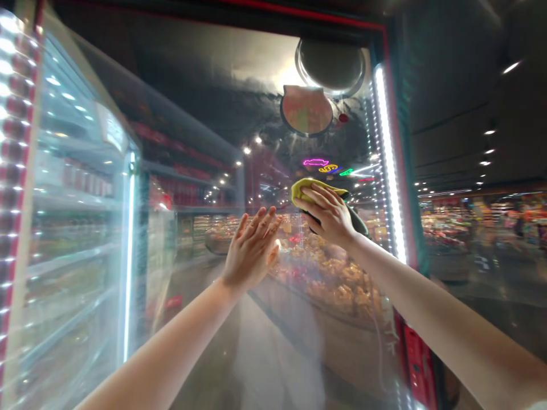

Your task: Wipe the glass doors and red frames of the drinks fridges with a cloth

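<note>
A glass door point(196, 165) fills most of the head view, with reflections of lights and displays across it. My right hand point(327, 213) presses a folded yellow cloth point(302, 185) against the pane, right of the middle. The fingers lie over the cloth, and a dark part of it or its reflection shows behind the hand. Lower and to the left, my left hand point(254, 247) is held up at the glass with its fingers stretched out and nothing in it. Whether its palm touches the pane I cannot tell.
A bright light strip point(391, 165) runs down the door's right side inside a red-edged frame point(395, 114). At left stand lit cooler shelves point(68, 267), blurred. A round sticker point(306, 111) sits high on the glass. Store displays point(448, 228) spread out beyond the right edge.
</note>
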Tool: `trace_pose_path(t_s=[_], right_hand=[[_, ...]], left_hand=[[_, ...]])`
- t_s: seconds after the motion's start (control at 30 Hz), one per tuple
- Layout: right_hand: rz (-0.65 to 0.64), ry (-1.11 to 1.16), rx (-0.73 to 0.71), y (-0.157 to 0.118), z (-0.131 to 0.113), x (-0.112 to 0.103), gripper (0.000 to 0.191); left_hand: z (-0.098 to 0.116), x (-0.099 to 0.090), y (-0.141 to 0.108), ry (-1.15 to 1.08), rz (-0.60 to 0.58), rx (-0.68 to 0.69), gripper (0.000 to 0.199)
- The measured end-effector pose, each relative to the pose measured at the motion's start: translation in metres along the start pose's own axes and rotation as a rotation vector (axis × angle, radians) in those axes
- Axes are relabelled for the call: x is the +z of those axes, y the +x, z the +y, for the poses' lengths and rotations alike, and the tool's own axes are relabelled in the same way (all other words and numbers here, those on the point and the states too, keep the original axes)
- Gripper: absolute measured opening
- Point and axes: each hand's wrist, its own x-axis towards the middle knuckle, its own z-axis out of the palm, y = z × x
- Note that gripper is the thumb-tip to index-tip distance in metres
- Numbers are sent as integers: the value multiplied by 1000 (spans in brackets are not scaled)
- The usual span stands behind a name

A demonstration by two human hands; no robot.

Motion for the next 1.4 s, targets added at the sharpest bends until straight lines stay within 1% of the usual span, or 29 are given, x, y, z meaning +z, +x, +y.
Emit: trace_pose_path(t_s=[0.03,0.1,0.17,0.2,0.27,0.33,0.4,0.43,0.5,0.53,0.57,0.6,0.67,0.73,0.77,0.8,0.87,0.93,1.0,1.07,1.1,1.17,1.23,1.3,1.33,1.37,1.4], right_hand=[[15,8,-9,-6,5,-1,42],[97,6,65,-3,14,1,43],[188,-8,201,17,13,10,48],[217,-16,260,31,8,14,50],[230,-32,307,55,-9,22,51],[188,-45,245,65,-27,26,50],[117,-43,115,57,-40,23,48],[82,-34,42,48,-42,20,47],[26,-6,-84,27,-38,13,45],[12,7,-121,19,-33,10,44],[11,14,-128,14,-28,8,44],[24,13,-104,14,-24,7,45],[78,-5,23,26,-24,12,46],[134,-18,165,51,-37,21,47],[149,-14,204,63,-48,27,48],[151,-4,212,74,-60,32,49],[121,23,146,84,-80,40,50],[48,43,5,77,-89,40,49],[-34,58,-146,59,-83,32,45],[-75,61,-223,43,-67,21,41],[-69,56,-213,39,-60,17,40],[-16,36,-103,42,-51,15,40],[59,17,61,59,-58,22,42],[107,24,174,80,-76,34,45],[103,40,181,88,-87,39,47],[84,63,153,92,-96,43,48],[50,88,93,92,-102,45,49]], left_hand=[[-2,-1,-3,6,2,-4,62],[-7,-1,-10,20,7,-14,62],[-11,-2,-13,33,0,-23,62],[-12,-2,-14,39,-7,-27,62],[-12,-3,-14,48,-26,-29,63],[-11,-4,-13,54,-40,-30,63],[-11,-6,-15,56,-54,-31,62],[-11,-7,-17,56,-59,-33,61],[-14,-9,-24,54,-61,-43,61],[-17,-10,-29,53,-58,-47,61],[-20,-11,-34,50,-54,-50,62],[-23,-11,-39,46,-53,-48,63],[-29,-12,-47,41,-59,-31,64],[-33,-13,-52,39,-71,-13,64],[-34,-13,-53,40,-74,-9,63],[-35,-13,-54,40,-73,-9,63],[-36,-14,-55,35,-64,-9,61],[-38,-15,-58,20,-48,-7,60],[-41,-16,-63,1,-33,-16,60],[-43,-17,-68,-17,-26,-37,60],[-44,-18,-70,-23,-27,-47,60],[-44,-18,-72,-32,-37,-61,59],[-41,-18,-73,-31,-53,-76,57],[-39,-19,-72,-22,-67,-93,55],[-38,-19,-72,-17,-72,-102,55],[-37,-19,-71,-12,-77,-109,55],[-36,-19,-71,-7,-81,-114,55]])
